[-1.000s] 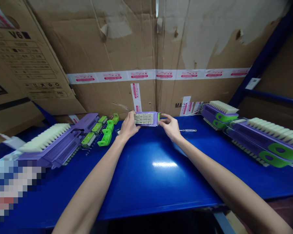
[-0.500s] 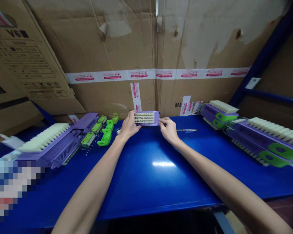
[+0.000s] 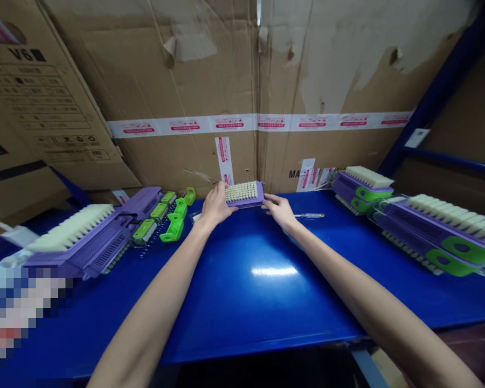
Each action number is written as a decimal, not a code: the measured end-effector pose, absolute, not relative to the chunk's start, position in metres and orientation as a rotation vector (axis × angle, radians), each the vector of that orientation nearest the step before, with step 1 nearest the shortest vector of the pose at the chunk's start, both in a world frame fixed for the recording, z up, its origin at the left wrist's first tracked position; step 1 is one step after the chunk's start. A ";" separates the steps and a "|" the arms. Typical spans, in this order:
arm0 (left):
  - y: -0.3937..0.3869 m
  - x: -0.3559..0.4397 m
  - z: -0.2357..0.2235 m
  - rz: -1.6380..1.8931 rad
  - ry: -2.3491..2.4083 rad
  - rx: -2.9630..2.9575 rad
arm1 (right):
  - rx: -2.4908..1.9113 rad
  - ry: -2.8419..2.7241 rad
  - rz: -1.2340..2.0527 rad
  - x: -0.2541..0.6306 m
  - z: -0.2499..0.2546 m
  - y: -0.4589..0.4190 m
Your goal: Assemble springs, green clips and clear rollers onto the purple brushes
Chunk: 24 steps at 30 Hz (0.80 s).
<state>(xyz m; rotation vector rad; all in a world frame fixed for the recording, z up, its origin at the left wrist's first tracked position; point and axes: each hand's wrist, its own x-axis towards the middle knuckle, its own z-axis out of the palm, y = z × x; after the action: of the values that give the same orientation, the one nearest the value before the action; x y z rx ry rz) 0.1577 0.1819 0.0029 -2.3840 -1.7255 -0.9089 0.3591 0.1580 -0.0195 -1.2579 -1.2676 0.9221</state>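
A purple brush plate [image 3: 243, 194] with rows of pale bristles is held up over the blue tabletop, bristles facing up and toward me. My left hand [image 3: 215, 207] is closed around its left end, thumb along the near edge. The fingertips of my right hand [image 3: 281, 211] pinch the plate's right end. Behind the right hand lies a thin screwdriver with a clear handle [image 3: 313, 215]. A small clear item [image 3: 195, 216] sits partly hidden behind my left wrist.
On the left are purple brush parts [image 3: 81, 229], green-and-metal blocks [image 3: 149, 229], springs and bright green clips [image 3: 175, 223]. Purple-and-green brush assemblies [image 3: 440, 231] stand on the right of the blue table [image 3: 267, 307]. Cardboard boxes [image 3: 186, 81] wall off the back.
The brush plate has tilted, so its bristles now point more upward and its near purple edge shows. Both hands stay on its ends and have barely shifted.
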 end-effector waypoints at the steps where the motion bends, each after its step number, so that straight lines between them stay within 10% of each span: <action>1: 0.183 0.158 0.003 -0.868 -1.719 -2.398 | -1.262 -1.301 0.899 0.360 -0.021 0.159; 16: 0.181 0.121 0.035 -0.069 -2.194 -2.378 | -1.348 -1.452 0.436 0.358 -0.026 0.156; 24: 0.164 0.144 0.020 -2.122 -2.386 -2.988 | -1.161 -1.568 0.419 0.330 -0.004 0.125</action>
<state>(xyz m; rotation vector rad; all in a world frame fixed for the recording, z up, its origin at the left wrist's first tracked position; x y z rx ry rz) 0.1438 0.1641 0.0200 -2.9876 -2.3861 -2.1221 0.3300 0.1250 -0.0044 -1.1607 -1.5680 0.4188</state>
